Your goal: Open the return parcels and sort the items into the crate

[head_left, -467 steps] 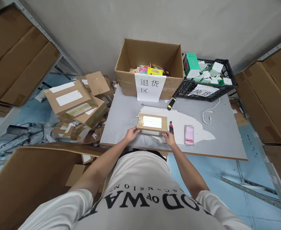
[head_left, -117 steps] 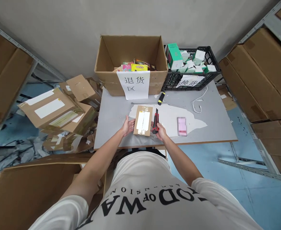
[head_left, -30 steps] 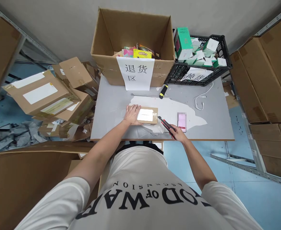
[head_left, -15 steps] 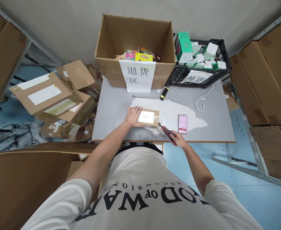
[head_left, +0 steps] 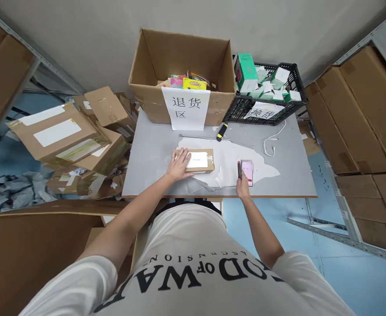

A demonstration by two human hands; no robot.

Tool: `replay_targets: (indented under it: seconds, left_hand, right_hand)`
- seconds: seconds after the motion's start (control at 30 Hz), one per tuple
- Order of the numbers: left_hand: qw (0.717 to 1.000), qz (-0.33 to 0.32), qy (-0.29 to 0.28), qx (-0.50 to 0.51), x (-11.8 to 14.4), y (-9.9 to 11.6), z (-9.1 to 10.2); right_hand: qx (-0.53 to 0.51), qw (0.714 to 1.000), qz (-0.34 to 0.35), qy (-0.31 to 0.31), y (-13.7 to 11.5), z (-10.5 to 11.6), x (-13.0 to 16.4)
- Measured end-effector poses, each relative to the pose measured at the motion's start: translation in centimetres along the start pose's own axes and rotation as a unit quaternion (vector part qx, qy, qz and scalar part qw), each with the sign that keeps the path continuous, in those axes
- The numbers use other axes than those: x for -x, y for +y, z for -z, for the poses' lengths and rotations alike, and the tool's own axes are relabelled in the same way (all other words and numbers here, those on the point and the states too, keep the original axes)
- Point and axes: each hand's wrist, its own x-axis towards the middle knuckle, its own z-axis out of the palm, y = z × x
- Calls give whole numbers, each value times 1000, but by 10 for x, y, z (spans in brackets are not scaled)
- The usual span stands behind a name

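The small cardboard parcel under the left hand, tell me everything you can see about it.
The small cardboard parcel is a flat, brown, rectangular box lying flat on the grey table, near its front edge and partly over a white patch of the tabletop. A white label covers much of its top face. It looks closed. The left hand rests palm down on its left end, fingers spread. The right hand, holding a red utility knife, is off to its right, not touching it.
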Motion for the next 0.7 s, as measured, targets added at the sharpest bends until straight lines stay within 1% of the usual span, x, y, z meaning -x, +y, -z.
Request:
replay_targets:
  seconds: [0.07,0.13,0.2,0.27,0.4,0.6,0.7]
  left_hand:
    - [1000,-20,2,-11,15,9,-2]
    - [1000,-28,-2,-14,29,22,-6]
    - [1000,-15,-10,-10,40,34,-11]
    - [1000,9,-16,-2,45,43,-16]
    - [999,36,-18,8,46,49,-20]
    - [999,30,-20,19,47,45,-19]
    - [999,31,-21,27,48,45,-20]
  right_hand:
    - [55,997,-31,34,-7,-26,-9]
    - [72,994,-73,35,-10,-48,-15]
    - [85,991,-98,39,-10,-64,-18]
    - [102,987,-112,44,-7,-73,-20]
    - [148,982,-114,30,-4,-77,-18]
    - [212,972,-103,3,-8,-71,-12]
    - [226,969,-96,-8,-9,-69,-9]
